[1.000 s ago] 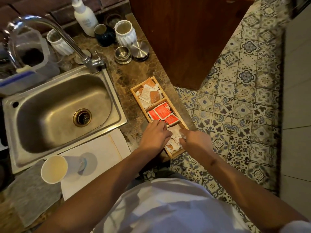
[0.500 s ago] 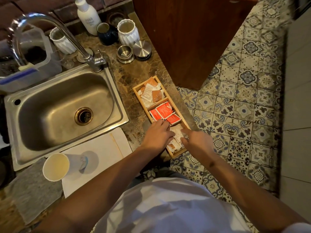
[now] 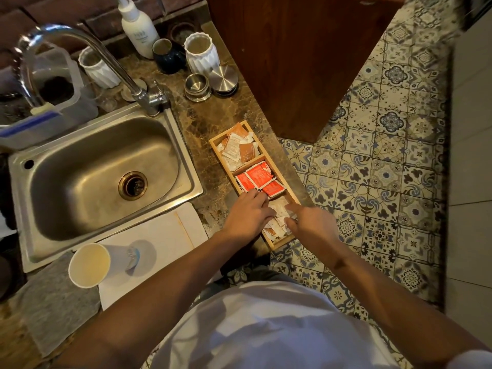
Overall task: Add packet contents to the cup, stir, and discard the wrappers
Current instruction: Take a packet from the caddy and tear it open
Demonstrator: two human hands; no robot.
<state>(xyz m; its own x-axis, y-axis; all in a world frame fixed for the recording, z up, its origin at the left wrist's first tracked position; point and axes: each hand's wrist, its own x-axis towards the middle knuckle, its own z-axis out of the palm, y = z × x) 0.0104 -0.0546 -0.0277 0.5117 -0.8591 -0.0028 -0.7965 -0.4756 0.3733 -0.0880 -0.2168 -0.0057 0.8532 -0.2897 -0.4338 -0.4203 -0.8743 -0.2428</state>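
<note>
A wooden tray (image 3: 226,132) with three compartments lies on the marble counter's right edge. It holds brown and white packets (image 3: 237,147) at the far end, red packets (image 3: 257,177) in the middle and white packets (image 3: 278,209) at the near end. My left hand (image 3: 249,215) rests over the tray's left side, with its fingertips at the red packets. My right hand (image 3: 311,222) reaches into the near compartment, index finger and thumb spread around the white packets. A paper cup (image 3: 89,265) stands on white paper at the lower left.
A steel sink (image 3: 106,171) with a curved tap (image 3: 143,94) fills the left. Ribbed white holders (image 3: 201,53), a dark mug (image 3: 166,55), a lotion bottle (image 3: 139,30) and metal lids (image 3: 223,79) stand at the back. A grey cloth (image 3: 53,312) lies under the cup's paper. Right of the counter is a tiled floor.
My left hand has slid a little forward, bringing its fingertips to the red packets. My right hand stays at the near compartment. The cup has not moved.
</note>
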